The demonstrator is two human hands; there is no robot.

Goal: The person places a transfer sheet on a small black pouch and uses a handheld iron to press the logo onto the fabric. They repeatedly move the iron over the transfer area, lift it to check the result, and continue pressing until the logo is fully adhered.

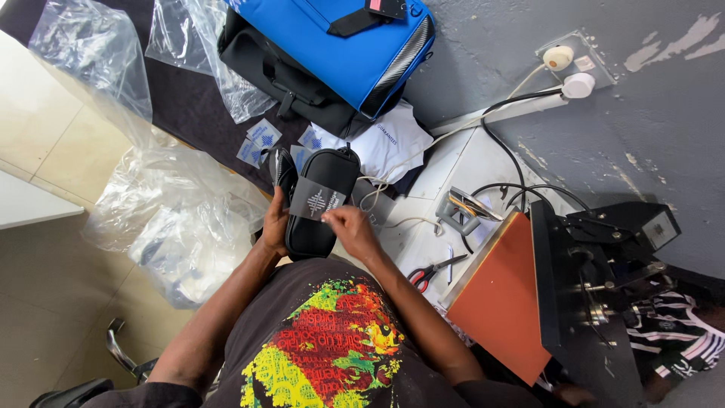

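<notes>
A small black zip pouch (323, 175) is held upright in front of my chest. My left hand (274, 224) grips its left side and bottom. A clear film sheet with a white printed design (316, 201) lies on the pouch's face. My right hand (350, 225) pinches the lower right edge of that sheet with its fingertips, pressing it against the pouch.
A heat press with an orange pad (502, 295) stands at the right. Red-handled scissors (432, 271) lie beside it. A blue bag (340, 38) on a black bag sits at the top, with clear plastic bags (162, 204) at the left and cables to a wall socket (566, 64).
</notes>
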